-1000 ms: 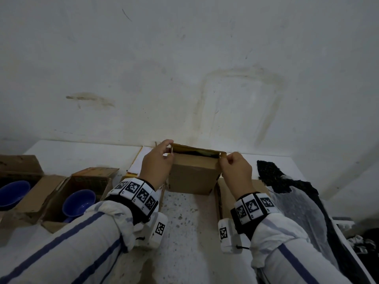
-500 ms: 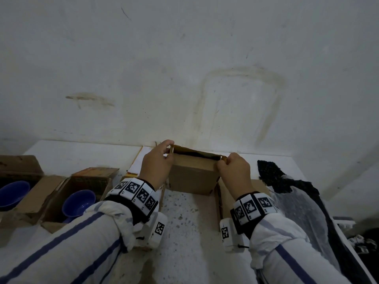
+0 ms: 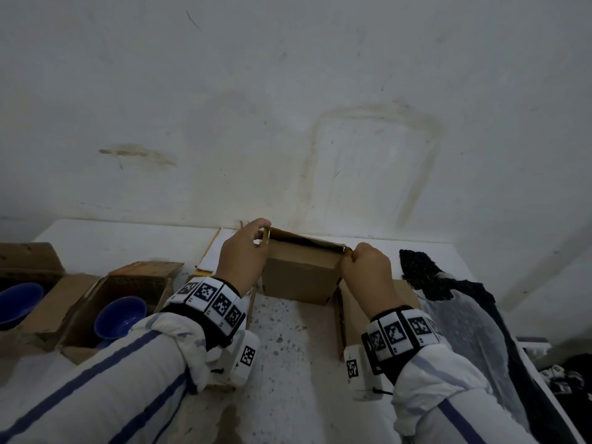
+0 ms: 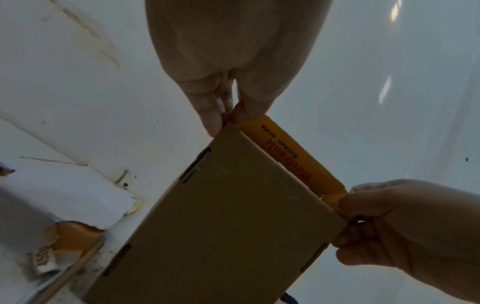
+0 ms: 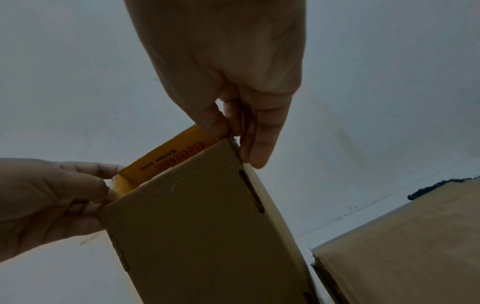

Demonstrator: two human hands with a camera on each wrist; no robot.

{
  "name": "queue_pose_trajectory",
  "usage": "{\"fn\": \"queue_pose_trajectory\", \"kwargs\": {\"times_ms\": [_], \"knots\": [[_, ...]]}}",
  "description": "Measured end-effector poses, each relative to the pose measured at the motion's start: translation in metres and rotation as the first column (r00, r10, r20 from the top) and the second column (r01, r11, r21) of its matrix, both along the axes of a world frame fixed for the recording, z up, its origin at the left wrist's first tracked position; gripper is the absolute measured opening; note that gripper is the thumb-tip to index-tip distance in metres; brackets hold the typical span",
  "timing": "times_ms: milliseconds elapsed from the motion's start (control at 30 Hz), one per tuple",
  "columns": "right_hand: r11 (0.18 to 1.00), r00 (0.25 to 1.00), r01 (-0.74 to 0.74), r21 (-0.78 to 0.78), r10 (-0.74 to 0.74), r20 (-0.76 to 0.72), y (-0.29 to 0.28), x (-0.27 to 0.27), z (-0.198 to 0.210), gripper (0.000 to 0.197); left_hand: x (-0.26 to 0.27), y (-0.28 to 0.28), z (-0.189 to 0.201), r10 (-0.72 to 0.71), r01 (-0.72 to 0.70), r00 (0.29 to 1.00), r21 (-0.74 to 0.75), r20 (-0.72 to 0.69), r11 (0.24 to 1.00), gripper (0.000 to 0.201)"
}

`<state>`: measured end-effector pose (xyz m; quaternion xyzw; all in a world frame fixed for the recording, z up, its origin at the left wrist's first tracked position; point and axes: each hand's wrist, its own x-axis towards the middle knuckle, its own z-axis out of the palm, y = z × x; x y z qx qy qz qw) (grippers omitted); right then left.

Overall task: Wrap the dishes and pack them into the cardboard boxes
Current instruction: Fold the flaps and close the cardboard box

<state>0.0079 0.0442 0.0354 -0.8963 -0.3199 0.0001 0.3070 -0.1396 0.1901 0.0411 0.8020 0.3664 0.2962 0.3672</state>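
A small brown cardboard box [image 3: 299, 277] stands on the table's middle, near the wall. Its yellow printed lid flap [image 3: 304, 241] reads "electronic kitchen scale" in the wrist views [image 4: 288, 160] [image 5: 166, 158]. My left hand [image 3: 246, 254] pinches the flap's left end, my right hand [image 3: 365, 267] pinches its right end. Both hands hold the flap over the box's top edge. The box's inside is hidden. Two blue bowls [image 3: 120, 317] [image 3: 17, 301] sit in open cardboard boxes [image 3: 80, 334] at the left.
A flat cardboard piece [image 3: 355, 309] lies right of the box. Clear bubble wrap over a dark cloth [image 3: 448, 299] covers the table's right side. White paper [image 3: 221, 251] lies behind my left hand. The stained white wall [image 3: 288, 107] rises just behind the table.
The flap's right end has dropped and the flap now tilts down to the right. My right hand moved slightly down and left with it. My left hand rose a little.
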Motion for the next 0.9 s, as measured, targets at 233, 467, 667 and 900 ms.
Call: {"fn": "queue_pose_trajectory", "kwargs": {"times_ms": [233,467,667,900], "knots": [[0.998,0.988,0.014,0.059,-0.004,-0.154,0.000,0.000,0.001,0.037,-0.002,-0.001,-0.001,0.012,-0.012,1.000,-0.009,-0.003,1.000,0.034],[0.958,0.798,0.140,0.251,0.041,-0.601,-0.005,0.004,0.008,0.032,0.001,0.002,-0.003,0.016,-0.016,1.000,-0.003,0.015,1.000,0.030],[0.991,0.996,-0.068,-0.118,0.061,-0.061,0.002,-0.005,0.008,0.039,-0.002,0.004,-0.001,0.005,-0.005,1.000,-0.025,0.004,1.000,0.031],[0.993,0.999,-0.033,-0.118,0.029,-0.035,0.001,-0.008,0.006,0.037,-0.002,0.002,-0.001,-0.011,0.011,1.000,-0.007,0.018,1.000,0.031]]}}
